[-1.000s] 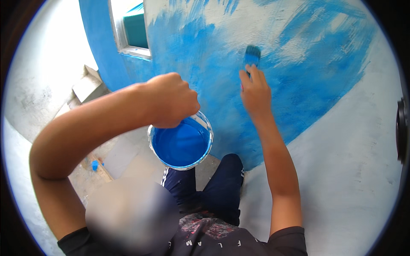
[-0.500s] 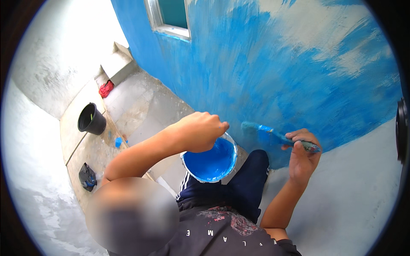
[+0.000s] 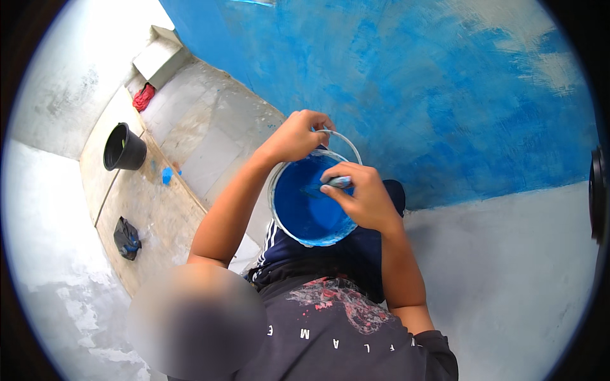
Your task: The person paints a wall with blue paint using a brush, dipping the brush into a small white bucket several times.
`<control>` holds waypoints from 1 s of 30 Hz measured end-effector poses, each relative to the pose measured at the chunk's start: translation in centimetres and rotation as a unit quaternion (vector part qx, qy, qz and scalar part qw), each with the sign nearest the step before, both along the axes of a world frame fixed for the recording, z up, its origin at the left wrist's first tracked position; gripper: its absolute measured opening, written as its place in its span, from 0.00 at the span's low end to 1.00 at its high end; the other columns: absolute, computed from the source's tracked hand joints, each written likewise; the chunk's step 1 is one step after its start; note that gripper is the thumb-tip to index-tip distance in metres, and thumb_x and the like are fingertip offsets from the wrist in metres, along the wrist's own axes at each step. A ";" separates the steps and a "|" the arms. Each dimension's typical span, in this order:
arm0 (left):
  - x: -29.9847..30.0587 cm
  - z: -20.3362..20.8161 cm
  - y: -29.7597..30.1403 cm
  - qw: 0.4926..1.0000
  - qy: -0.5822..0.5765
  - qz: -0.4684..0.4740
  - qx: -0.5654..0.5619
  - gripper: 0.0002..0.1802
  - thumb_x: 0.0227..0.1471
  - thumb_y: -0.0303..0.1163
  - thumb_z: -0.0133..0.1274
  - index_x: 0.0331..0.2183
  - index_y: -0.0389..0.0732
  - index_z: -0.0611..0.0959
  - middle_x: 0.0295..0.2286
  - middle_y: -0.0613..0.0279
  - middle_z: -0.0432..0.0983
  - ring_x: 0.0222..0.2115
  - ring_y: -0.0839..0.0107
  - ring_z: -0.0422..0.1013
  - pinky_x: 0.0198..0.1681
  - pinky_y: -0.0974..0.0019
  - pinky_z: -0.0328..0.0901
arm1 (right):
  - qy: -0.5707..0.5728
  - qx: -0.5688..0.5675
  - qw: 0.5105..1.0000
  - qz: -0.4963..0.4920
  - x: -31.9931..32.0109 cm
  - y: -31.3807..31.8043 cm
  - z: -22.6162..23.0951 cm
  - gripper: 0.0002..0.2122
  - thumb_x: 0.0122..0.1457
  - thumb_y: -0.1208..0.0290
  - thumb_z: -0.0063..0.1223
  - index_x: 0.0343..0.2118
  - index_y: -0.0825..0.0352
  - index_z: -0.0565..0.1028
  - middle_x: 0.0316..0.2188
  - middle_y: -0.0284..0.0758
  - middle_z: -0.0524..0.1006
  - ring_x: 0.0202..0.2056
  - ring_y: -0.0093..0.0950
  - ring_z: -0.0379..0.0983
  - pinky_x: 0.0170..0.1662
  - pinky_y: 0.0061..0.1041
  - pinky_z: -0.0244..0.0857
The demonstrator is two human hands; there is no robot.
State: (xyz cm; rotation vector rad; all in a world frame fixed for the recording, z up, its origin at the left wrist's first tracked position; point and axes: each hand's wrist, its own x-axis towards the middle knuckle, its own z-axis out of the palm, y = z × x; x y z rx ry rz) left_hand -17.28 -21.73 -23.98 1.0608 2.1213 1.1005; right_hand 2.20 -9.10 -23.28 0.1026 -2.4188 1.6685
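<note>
Hanging from the left hand [image 3: 301, 135] is a bucket [image 3: 319, 242].

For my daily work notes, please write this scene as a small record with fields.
Left hand: grips the handle of the bucket
Right hand: holds the brush pointing into the bucket; whether its tip touches the paint is hard to tell
Paint: blue, inside the bucket
Wall: mostly blue, paler patches at upper right
Floor at left: black pot, dark bag, red bundle
</note>
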 end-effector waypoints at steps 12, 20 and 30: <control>0.3 -7.7 -2.4 0.992 -0.111 -0.056 0.018 0.17 0.55 0.23 0.57 0.47 0.33 0.89 0.40 0.49 0.88 0.39 0.65 0.82 0.47 0.62 0.75 | 0.031 0.003 0.997 -0.073 -0.1 -1.7 -3.5 0.05 0.59 0.78 0.67 0.36 0.71 0.82 0.32 0.40 0.82 0.32 0.35 0.80 0.36 0.30 0.70; 0.0 -8.3 -3.0 0.978 -0.198 -0.048 0.043 0.16 0.59 0.23 0.57 0.47 0.29 0.89 0.41 0.52 0.88 0.40 0.70 0.81 0.47 0.65 0.75 | 0.021 0.043 0.994 -0.098 0.3 -0.3 -3.8 0.07 0.60 0.74 0.67 0.39 0.68 0.82 0.34 0.42 0.82 0.33 0.40 0.82 0.37 0.34 0.74; 0.2 -8.9 -3.1 0.969 -0.236 -0.031 0.060 0.15 0.60 0.24 0.56 0.46 0.29 0.89 0.41 0.53 0.88 0.41 0.70 0.81 0.47 0.66 0.75 | 0.013 0.022 0.994 -0.106 0.0 -0.4 -4.2 0.07 0.60 0.75 0.68 0.39 0.69 0.81 0.34 0.41 0.83 0.33 0.36 0.83 0.37 0.31 0.75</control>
